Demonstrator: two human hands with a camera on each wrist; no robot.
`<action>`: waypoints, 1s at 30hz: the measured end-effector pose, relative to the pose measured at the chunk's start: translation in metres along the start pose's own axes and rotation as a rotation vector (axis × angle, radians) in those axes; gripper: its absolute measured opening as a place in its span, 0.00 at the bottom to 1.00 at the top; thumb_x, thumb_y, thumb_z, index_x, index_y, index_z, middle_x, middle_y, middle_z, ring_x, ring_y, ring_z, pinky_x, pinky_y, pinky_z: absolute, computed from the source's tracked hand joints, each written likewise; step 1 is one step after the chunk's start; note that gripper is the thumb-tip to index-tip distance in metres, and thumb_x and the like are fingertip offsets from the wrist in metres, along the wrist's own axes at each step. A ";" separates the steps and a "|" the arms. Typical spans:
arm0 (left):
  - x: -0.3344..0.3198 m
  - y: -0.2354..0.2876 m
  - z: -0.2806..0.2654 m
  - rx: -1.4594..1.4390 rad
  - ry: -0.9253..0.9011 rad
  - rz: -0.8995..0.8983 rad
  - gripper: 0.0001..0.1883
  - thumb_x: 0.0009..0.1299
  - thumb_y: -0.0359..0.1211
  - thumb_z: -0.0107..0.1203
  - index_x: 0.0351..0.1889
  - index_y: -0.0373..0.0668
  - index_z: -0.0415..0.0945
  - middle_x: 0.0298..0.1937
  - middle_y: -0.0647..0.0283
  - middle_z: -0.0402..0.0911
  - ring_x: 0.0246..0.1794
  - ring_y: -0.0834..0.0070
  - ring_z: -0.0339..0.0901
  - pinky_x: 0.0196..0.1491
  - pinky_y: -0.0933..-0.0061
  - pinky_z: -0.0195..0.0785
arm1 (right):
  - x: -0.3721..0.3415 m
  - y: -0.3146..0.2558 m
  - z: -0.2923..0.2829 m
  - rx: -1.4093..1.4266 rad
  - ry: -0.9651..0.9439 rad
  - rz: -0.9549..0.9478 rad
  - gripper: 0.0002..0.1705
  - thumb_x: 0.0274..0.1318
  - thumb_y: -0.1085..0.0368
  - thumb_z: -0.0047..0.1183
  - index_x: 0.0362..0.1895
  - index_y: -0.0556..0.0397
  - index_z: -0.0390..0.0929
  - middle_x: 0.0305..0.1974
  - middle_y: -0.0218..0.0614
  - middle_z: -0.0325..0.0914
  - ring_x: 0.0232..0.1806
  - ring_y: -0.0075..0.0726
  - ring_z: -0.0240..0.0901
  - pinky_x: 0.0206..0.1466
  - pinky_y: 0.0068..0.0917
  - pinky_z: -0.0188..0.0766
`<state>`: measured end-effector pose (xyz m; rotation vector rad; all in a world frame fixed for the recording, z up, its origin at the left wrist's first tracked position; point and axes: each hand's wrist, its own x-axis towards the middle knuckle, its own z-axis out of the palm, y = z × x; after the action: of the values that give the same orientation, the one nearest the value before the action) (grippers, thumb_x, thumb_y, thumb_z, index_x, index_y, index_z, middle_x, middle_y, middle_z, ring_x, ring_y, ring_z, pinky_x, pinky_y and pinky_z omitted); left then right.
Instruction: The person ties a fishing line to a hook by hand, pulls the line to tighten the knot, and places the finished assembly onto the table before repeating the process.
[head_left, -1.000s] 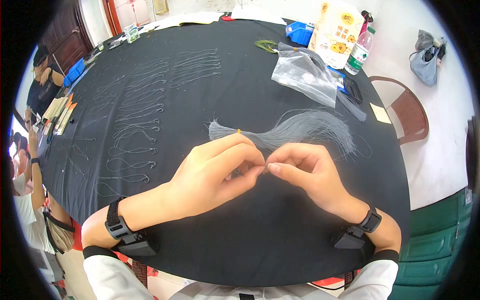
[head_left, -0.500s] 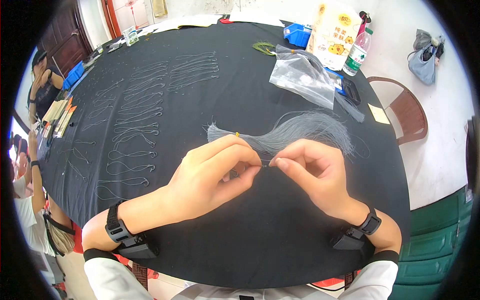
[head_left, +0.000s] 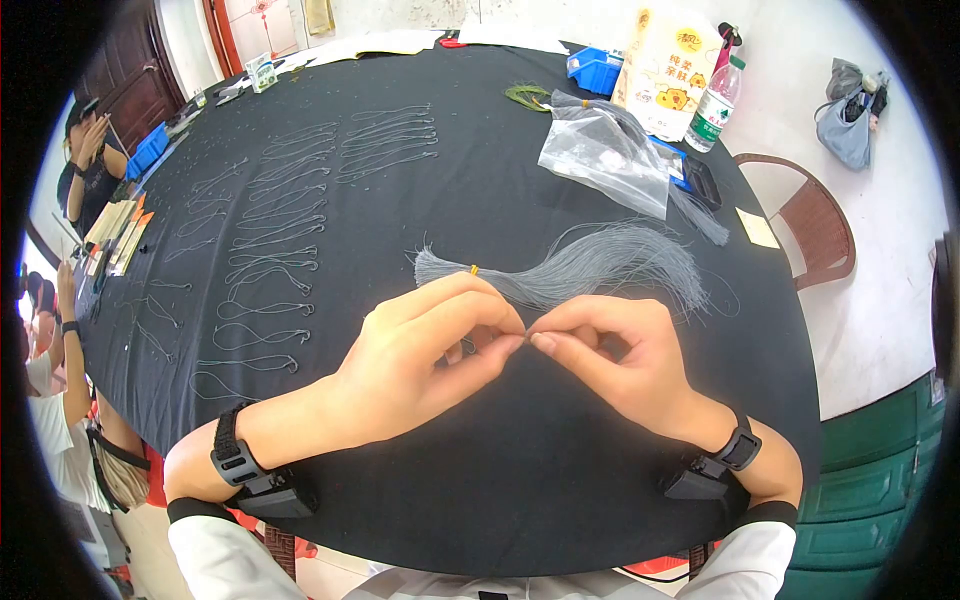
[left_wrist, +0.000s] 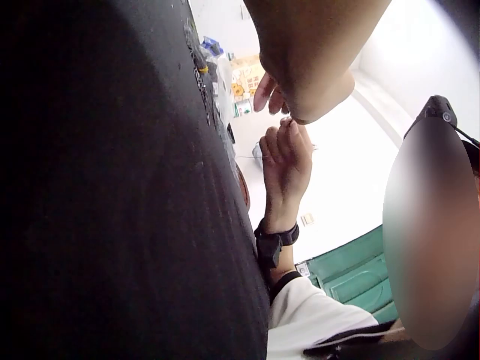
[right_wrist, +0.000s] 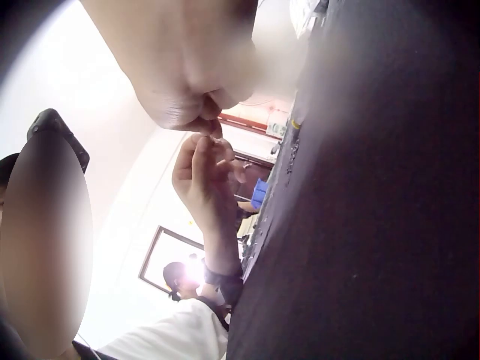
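Over the table [head_left: 580, 490], toward its near edge, a thin strand [head_left: 526, 336], mostly hidden, seems to be pinched by thumb and forefinger of both the left hand [head_left: 425, 355] and the right hand [head_left: 625, 360], tips close together. If so slight a thing is gripped loosely, it could be dropped — or be snagged on the grey bundle [head_left: 620, 265] just beyond.

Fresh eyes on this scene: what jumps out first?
The left hand and right hand, fingertips meeting mid-view in the head picture, above a black tablecloth. Just beyond them lies a fanned bundle of grey cords, bound by a yellow tie near its left end. Left of the hands, grey cord loops lie in rough columns.
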<state>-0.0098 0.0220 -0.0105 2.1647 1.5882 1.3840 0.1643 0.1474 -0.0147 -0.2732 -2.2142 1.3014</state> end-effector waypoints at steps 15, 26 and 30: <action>0.001 0.005 0.000 0.025 -0.004 0.068 0.10 0.59 0.20 0.62 0.38 0.37 0.78 0.38 0.60 0.78 0.31 0.77 0.77 0.27 0.80 0.72 | -0.001 -0.009 -0.004 0.128 -0.090 0.132 0.06 0.57 0.69 0.55 0.36 0.59 0.81 0.18 0.17 0.67 0.19 0.08 0.52 0.21 0.15 0.46; 0.001 0.007 -0.001 0.015 -0.010 0.058 0.10 0.59 0.20 0.61 0.38 0.37 0.78 0.38 0.59 0.77 0.30 0.77 0.77 0.28 0.80 0.72 | 0.002 -0.017 -0.008 0.321 -0.167 0.316 0.09 0.60 0.67 0.55 0.40 0.60 0.80 0.18 0.16 0.65 0.20 0.08 0.52 0.23 0.14 0.46; 0.000 0.005 0.000 0.053 -0.011 0.088 0.10 0.58 0.19 0.61 0.38 0.37 0.78 0.39 0.59 0.77 0.31 0.77 0.77 0.28 0.80 0.73 | 0.001 -0.014 -0.006 0.339 -0.147 0.292 0.08 0.59 0.67 0.56 0.37 0.59 0.81 0.17 0.14 0.61 0.19 0.07 0.48 0.22 0.15 0.43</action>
<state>-0.0064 0.0191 -0.0073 2.2945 1.5612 1.3655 0.1682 0.1449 -0.0006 -0.3912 -2.0779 1.8811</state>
